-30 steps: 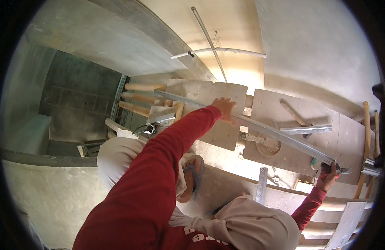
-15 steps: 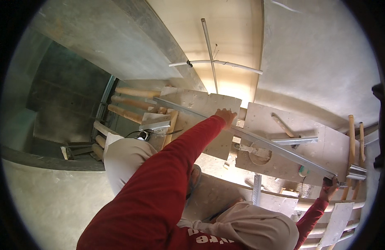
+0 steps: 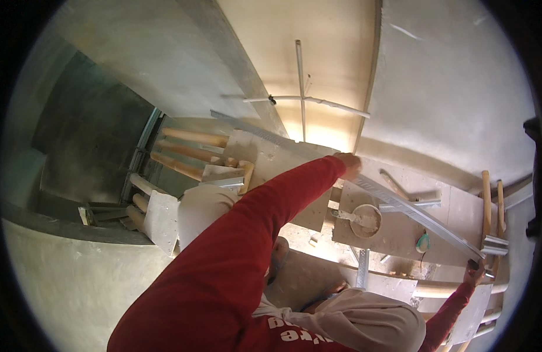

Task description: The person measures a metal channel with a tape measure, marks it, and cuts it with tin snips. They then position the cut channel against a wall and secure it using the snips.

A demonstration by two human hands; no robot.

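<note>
Channel [image 3: 421, 216] above strip [image 3: 426, 203], tub [image 3: 369, 234] beside, boards [image 3: 461, 211] beneath

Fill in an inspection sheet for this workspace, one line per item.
Surface: pale boards laid side by side, with a gap between.
Work pieces: long metal strip slanting across the boards, its left end reaching past them.
Clutter: bowl of whitish paste with a spreader in it; wooden handle; short strip; green disc.
Hands: left hand at the long strip, blurred, grip unclear; right hand at its right end, holding a dark object, kind unclear.
Cables: nothing seen for certain.
Surroundings: grey walls, crossed bars, poles beside the boards.
</note>
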